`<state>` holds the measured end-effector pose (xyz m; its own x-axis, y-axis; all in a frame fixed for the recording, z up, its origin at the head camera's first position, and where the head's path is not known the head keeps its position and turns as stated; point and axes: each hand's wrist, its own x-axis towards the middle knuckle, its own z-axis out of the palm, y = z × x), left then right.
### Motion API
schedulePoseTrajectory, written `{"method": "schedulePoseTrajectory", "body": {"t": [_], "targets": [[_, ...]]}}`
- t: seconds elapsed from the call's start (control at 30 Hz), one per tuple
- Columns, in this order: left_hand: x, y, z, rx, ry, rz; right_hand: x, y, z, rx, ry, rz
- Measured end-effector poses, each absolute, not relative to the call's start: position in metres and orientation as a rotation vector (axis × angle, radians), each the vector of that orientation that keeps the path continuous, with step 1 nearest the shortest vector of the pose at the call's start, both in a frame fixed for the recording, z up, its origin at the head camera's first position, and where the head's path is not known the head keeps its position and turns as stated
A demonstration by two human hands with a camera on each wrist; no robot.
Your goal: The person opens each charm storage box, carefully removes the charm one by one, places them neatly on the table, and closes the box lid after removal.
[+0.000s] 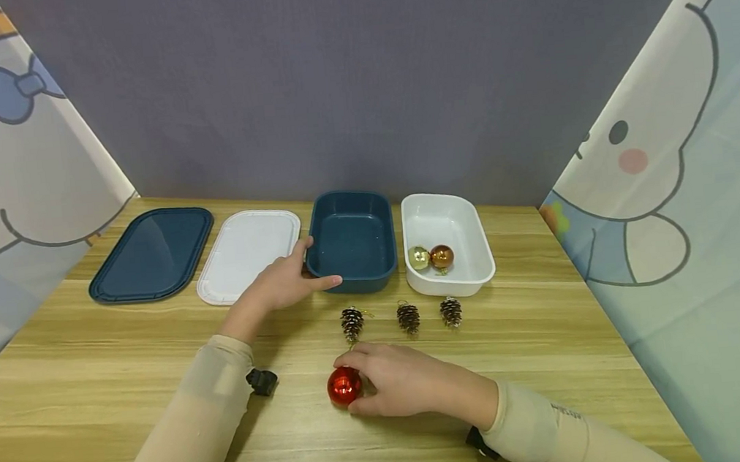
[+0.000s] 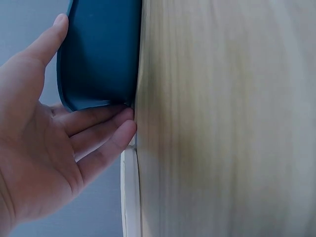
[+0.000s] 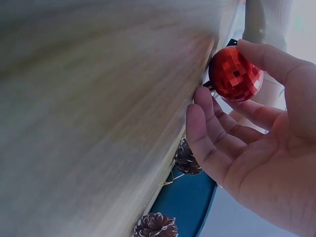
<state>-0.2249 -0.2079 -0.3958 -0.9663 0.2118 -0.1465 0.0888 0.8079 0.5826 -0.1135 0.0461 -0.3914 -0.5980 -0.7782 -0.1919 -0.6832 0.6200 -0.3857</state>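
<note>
Red bauble [image 1: 344, 387] — in right hand [image 1: 401, 381], pinecones [image 1: 408, 318] nearby

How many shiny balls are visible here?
3: a shiny gold ball and a shiny copper ball inside the white rectangular box, and a shiny red ball held by the right hand.
</note>
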Motion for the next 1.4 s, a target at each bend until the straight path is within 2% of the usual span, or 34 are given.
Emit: {"method": "schedulePoseTrajectory", "body": {"t": [1.4], "targets": [[-0.2281,-0.2092,-0.3978,0.229,2.792,0.886,-0.1186,0.0475,-0.3908,-1.165,2.467,-0.455]]}}
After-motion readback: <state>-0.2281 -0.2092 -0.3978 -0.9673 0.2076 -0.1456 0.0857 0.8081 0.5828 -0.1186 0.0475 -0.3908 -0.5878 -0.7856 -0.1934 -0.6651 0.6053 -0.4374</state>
